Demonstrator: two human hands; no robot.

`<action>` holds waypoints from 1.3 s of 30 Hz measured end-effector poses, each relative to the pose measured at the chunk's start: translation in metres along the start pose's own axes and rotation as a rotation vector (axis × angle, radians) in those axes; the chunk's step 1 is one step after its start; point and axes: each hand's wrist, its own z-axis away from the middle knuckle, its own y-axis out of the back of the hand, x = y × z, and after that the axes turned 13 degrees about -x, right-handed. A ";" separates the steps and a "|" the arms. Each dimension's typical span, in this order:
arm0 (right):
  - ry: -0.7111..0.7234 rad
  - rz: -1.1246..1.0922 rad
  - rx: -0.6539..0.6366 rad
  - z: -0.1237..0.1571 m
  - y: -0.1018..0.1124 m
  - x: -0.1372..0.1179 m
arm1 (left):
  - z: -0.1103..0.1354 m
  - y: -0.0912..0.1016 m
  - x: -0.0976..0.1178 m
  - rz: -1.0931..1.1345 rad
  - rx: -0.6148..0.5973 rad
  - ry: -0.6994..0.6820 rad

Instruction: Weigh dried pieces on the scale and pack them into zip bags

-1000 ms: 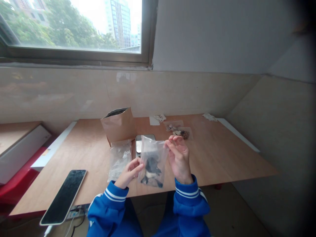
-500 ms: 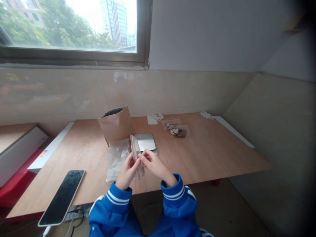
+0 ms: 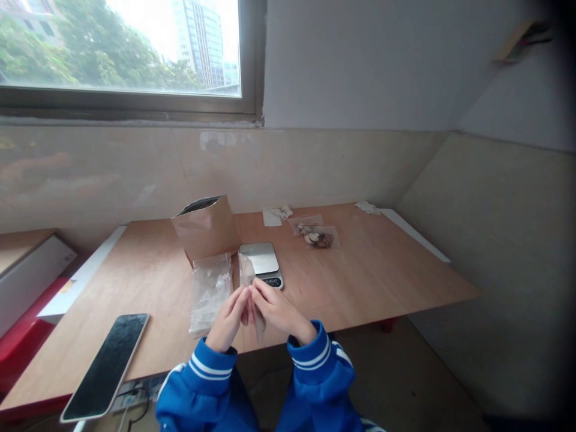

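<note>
A bright window (image 3: 130, 51) sits in a pale wall (image 3: 355, 66) above a wooden table (image 3: 382, 270).

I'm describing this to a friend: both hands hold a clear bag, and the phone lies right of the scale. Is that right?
Not quite: the head view shows the phone lying left of the scale. The left hand and right hand do hold a clear bag.

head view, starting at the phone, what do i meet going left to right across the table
Phone → brown paper bag → hand-held plastic bag → pair of filled clear bags → crumpled white piece at the back.
</note>
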 end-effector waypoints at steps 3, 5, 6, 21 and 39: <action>0.009 -0.001 0.015 0.000 -0.005 0.000 | -0.001 -0.002 -0.006 -0.005 0.040 -0.014; 0.032 -0.015 0.031 -0.001 -0.008 0.000 | -0.001 -0.004 -0.008 -0.015 0.055 -0.014; 0.041 -0.020 0.048 -0.001 -0.010 0.000 | -0.001 -0.005 -0.008 -0.028 0.059 -0.022; 0.231 -0.389 0.566 0.014 0.013 0.005 | 0.003 0.014 -0.001 0.090 0.271 0.007; 0.133 -0.242 0.386 -0.007 -0.004 0.004 | 0.001 -0.006 -0.015 0.686 0.208 0.039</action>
